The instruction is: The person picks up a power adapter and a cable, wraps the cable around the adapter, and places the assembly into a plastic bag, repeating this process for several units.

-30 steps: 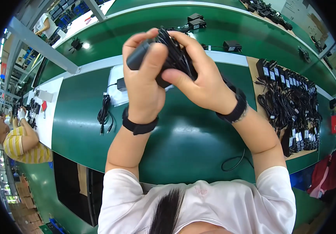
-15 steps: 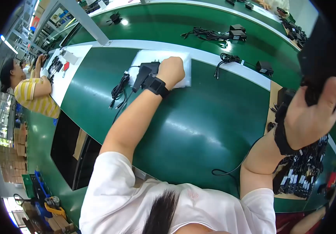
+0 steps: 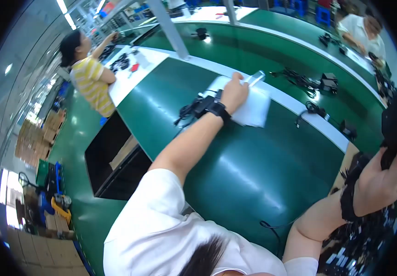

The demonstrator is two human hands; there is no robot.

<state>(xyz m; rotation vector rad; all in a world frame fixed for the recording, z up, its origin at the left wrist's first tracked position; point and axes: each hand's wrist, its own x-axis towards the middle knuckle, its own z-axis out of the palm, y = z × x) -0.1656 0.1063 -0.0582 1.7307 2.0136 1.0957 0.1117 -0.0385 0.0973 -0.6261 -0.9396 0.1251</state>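
My left hand [image 3: 235, 95] reaches over a stack of clear plastic bags [image 3: 258, 108] on the green table. Its fingers are closed on the top bag, whose far edge curls up at the fingertips. A black power adapter [image 3: 203, 106] with its coiled cable [image 3: 187, 114] lies beside the stack, partly hidden by my wrist. At the right rim my raised right hand [image 3: 380, 186] has its fingers wrapped round a large black object [image 3: 394, 133], too dark and cut off to name. Both wrists wear black straps.
Beyond the pale ledge [image 3: 299, 108], more adapters [image 3: 328, 83] and cables lie on a green belt. Many cables [image 3: 345, 257] are piled at the lower right. A co-worker in yellow stripes [image 3: 88, 78] sits left; another person [image 3: 364, 34] works far right. A black bin [image 3: 111, 156] stands left.
The view has swung, so the scene sits further right and lower. My left hand has shifted from the adapter's side onto the bags and lifted an edge. My right hand stays raised.
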